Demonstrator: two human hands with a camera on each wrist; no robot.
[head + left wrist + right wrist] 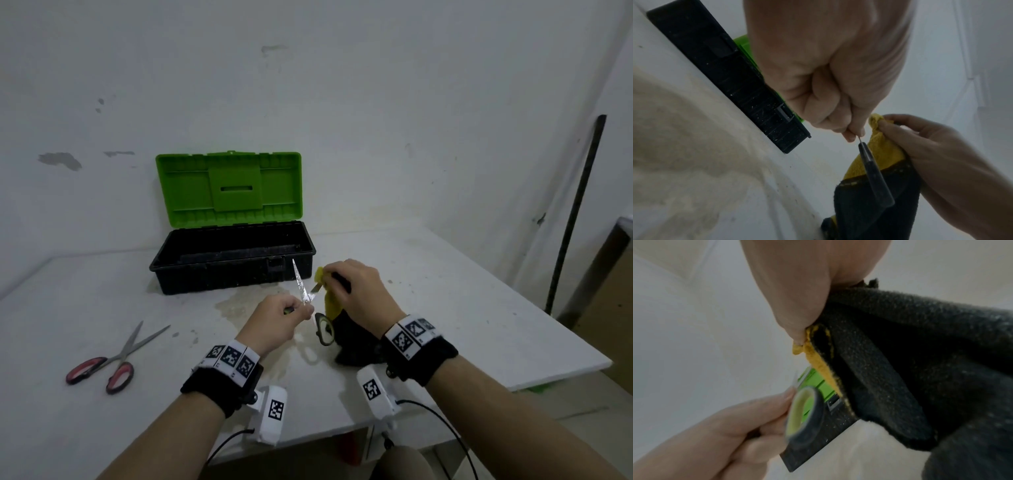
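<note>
A person's left hand, at the centre of the head view, closes its grip on a pair of open scissors near the pivot. One blade points up toward the toolbox, and the other angles right into a yellow-and-black cloth. The right hand, just right of centre, has its grip pinched on the yellow end of the cloth, which is folded over that second blade. The black end trails down to the white table. A dark handle ring of the scissors hangs below the two hands. Behind them, mid-frame, the black toolbox stands open, its green lid upright against the wall. Red-handled scissors lie open on the table at lower left, well apart from both hands.
</note>
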